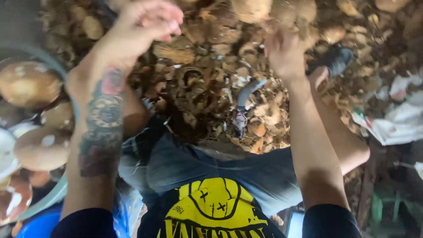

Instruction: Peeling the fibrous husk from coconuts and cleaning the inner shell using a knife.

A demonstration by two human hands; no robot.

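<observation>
Head view: the person sits with knees apart above a ground thick with brown husk scraps (pixel 207 83), and both arms reach forward over that litter, so whatever falls off lands between the legs rather than in the tub.

The left hand (pixel 145 22), on a tattooed forearm, is curled with the fingers folded in toward the palm. It looks closed, but whether anything is in it I cannot tell, since the frame is blurred there.

The right hand (pixel 284 53) reaches up to a brown, fibrous coconut (pixel 299 17) at the top edge. The fingers are wrapped against its lower side, seemingly steadying it, though the grip itself is smeared by motion.

A curved knife (pixel 245 103) with a grey blade lies on the scraps between the two forearms, apart from both hands yet close enough to pick up.

At the left, a round tub (pixel 57 194) with a pale rim holds husked coconuts (pixel 42 147), brown with white patches, kept apart from the waste on the ground.

A dark sandal (pixel 337 59) shows just right of the right hand, and crumpled white cloth (pixel 396 123) lies at the far right.
</observation>
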